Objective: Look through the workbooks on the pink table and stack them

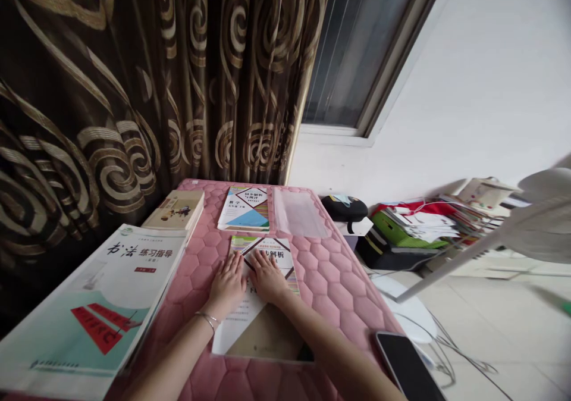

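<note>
A workbook (263, 335) with a white and brown cover lies on the pink quilted pad in front of me. My left hand (228, 282) rests flat on its upper left part, fingers stretched forward, a bracelet at the wrist. Beside it, my right hand (267, 277) lies flat on the upper middle of the cover and hides some of the title. Just beyond the hands is a second workbook (245, 209) with a white and blue cover. To its right lies a translucent plastic sheet or book cover (300, 212).
At left are a stack of calligraphy books (96, 294) and a beige book stack (175, 210). A phone (405, 365) lies at the pad's (343, 297) right edge. A black case (344, 209), piled papers (419, 222), a white fan (464, 258) and cables stand further right. Curtains (178, 80) hang behind.
</note>
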Available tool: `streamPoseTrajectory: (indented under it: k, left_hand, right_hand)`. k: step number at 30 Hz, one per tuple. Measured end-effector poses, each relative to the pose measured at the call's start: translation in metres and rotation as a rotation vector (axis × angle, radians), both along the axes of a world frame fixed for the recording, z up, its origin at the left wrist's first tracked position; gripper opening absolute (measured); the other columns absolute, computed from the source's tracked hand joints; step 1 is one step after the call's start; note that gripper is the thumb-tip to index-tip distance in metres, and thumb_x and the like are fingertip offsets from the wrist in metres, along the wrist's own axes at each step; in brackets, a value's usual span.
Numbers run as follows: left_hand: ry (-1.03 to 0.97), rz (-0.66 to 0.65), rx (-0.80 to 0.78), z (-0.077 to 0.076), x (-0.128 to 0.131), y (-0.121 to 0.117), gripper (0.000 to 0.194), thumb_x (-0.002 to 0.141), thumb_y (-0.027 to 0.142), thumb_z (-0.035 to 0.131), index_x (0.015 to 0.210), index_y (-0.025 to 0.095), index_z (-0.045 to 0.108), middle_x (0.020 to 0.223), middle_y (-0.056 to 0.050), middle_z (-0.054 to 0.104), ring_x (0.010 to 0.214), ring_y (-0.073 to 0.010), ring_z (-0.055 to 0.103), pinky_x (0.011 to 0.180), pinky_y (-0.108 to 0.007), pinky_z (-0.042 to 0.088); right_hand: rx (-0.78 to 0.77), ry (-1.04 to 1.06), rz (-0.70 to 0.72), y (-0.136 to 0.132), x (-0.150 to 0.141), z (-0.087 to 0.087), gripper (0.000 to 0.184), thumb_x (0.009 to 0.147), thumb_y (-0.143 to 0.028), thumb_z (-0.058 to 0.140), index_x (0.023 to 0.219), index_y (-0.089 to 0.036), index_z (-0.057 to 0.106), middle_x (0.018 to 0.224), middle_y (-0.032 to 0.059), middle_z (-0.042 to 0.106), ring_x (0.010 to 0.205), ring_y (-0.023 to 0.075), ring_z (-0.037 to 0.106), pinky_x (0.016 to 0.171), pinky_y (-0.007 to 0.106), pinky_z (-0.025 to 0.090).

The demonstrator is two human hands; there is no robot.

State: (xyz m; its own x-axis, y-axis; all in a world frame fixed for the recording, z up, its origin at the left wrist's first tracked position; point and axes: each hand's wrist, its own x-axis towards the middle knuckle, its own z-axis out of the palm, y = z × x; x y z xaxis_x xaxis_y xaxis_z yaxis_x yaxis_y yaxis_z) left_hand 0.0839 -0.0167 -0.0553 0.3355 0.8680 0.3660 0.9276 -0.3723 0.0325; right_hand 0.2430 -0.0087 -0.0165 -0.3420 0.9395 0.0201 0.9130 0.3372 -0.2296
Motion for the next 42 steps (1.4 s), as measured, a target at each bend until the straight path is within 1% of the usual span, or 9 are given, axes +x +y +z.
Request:
streamPoseTrajectory:
  k: [7, 11, 14, 18, 25, 28, 31, 36, 42]
  left_hand:
    - [-0.026, -0.004, -0.002, 0.001, 0.000, -0.001, 0.055, 0.094, 0.029, 0.034, 0.147, 0.014, 0.036, 0.152, -0.013, 0.037, 0.141, -0.0238, 0.035, 0.115, -0.046, 0.030]
    - [-0.007, 0.005, -0.034, 0.007, 0.001, -0.003, 0.053, 0.095, 0.030, 0.032, 0.144, 0.011, 0.040, 0.152, -0.013, 0.036, 0.141, -0.0241, 0.035, 0.115, -0.046, 0.030]
    - [-0.003, -0.009, -0.035, 0.011, -0.001, -0.005, 0.053, 0.095, 0.030, 0.031, 0.144, 0.010, 0.041, 0.152, -0.013, 0.037, 0.140, -0.0241, 0.035, 0.114, -0.045, 0.031]
    - [0.006, -0.033, -0.062, 0.020, -0.006, -0.002, 0.053, 0.095, 0.031, 0.034, 0.143, 0.009, 0.042, 0.152, -0.013, 0.036, 0.140, -0.0246, 0.036, 0.114, -0.045, 0.032]
    - [-0.021, 0.179, -0.063, 0.022, 0.041, -0.041, 0.053, 0.092, 0.025, 0.037, 0.139, 0.003, 0.045, 0.148, -0.021, 0.040, 0.139, -0.0304, 0.036, 0.114, -0.051, 0.028]
    - [-0.001, 0.001, -0.010, 0.009, 0.057, -0.075, 0.056, 0.089, 0.024, 0.041, 0.143, 0.010, 0.042, 0.152, -0.014, 0.036, 0.140, -0.0276, 0.035, 0.114, -0.046, 0.031]
    - [0.021, -0.099, 0.043, 0.001, 0.040, -0.091, 0.057, 0.092, 0.029, 0.040, 0.146, 0.013, 0.037, 0.154, -0.011, 0.034, 0.141, -0.0250, 0.034, 0.113, -0.044, 0.033]
    - [0.009, -0.002, 0.037, 0.002, -0.010, -0.082, 0.054, 0.095, 0.032, 0.036, 0.145, 0.012, 0.040, 0.150, -0.012, 0.041, 0.137, -0.0247, 0.041, 0.110, -0.047, 0.036]
    - [0.006, 0.002, 0.035, -0.001, -0.013, -0.078, 0.055, 0.094, 0.034, 0.036, 0.145, 0.012, 0.040, 0.150, -0.012, 0.041, 0.137, -0.0268, 0.041, 0.110, -0.049, 0.035]
  right_hand:
    - [-0.040, -0.079, -0.295, 0.043, 0.042, 0.010, 0.058, 0.101, -0.037, 0.021, 0.151, -0.009, 0.023, 0.159, 0.0123, 0.017, 0.147, 0.0235, 0.012, 0.118, 0.049, 0.007]
    - [0.001, -0.102, -0.280, 0.010, 0.027, 0.005, 0.061, 0.100, -0.040, 0.025, 0.150, -0.005, 0.026, 0.157, 0.0168, 0.019, 0.147, 0.0279, 0.012, 0.118, 0.053, 0.005]
    - [0.041, -0.043, -0.081, -0.034, 0.007, -0.008, 0.061, 0.100, -0.043, 0.024, 0.150, -0.009, 0.027, 0.158, 0.0130, 0.017, 0.147, 0.0256, 0.011, 0.119, 0.047, 0.011]
    - [0.054, -0.005, -0.059, -0.075, 0.018, -0.019, 0.060, 0.101, -0.043, 0.021, 0.150, -0.010, 0.028, 0.158, 0.0100, 0.017, 0.147, 0.0236, 0.014, 0.120, 0.043, 0.014]
    - [0.116, 0.002, -0.145, -0.081, 0.057, -0.035, 0.061, 0.101, -0.043, 0.021, 0.149, -0.006, 0.030, 0.156, 0.0138, 0.022, 0.146, 0.0261, 0.017, 0.119, 0.048, 0.017]
    - [0.167, 0.020, -0.121, -0.081, 0.056, -0.043, 0.061, 0.101, -0.043, 0.022, 0.148, -0.006, 0.033, 0.155, 0.0149, 0.025, 0.145, 0.0266, 0.019, 0.118, 0.050, 0.019]
    - [0.192, 0.036, -0.122, -0.081, 0.055, -0.045, 0.060, 0.101, -0.043, 0.021, 0.148, -0.007, 0.034, 0.155, 0.0143, 0.027, 0.145, 0.0261, 0.020, 0.118, 0.049, 0.019]
    - [0.123, 0.051, -0.146, -0.083, 0.052, -0.034, 0.059, 0.100, -0.041, 0.026, 0.147, -0.007, 0.035, 0.156, 0.0141, 0.026, 0.146, 0.0266, 0.018, 0.119, 0.048, 0.018]
    - [0.168, 0.238, -0.202, -0.075, 0.055, -0.017, 0.046, 0.093, -0.029, 0.041, 0.134, -0.012, 0.054, 0.146, 0.0153, 0.045, 0.137, 0.0284, 0.038, 0.113, 0.047, 0.031]
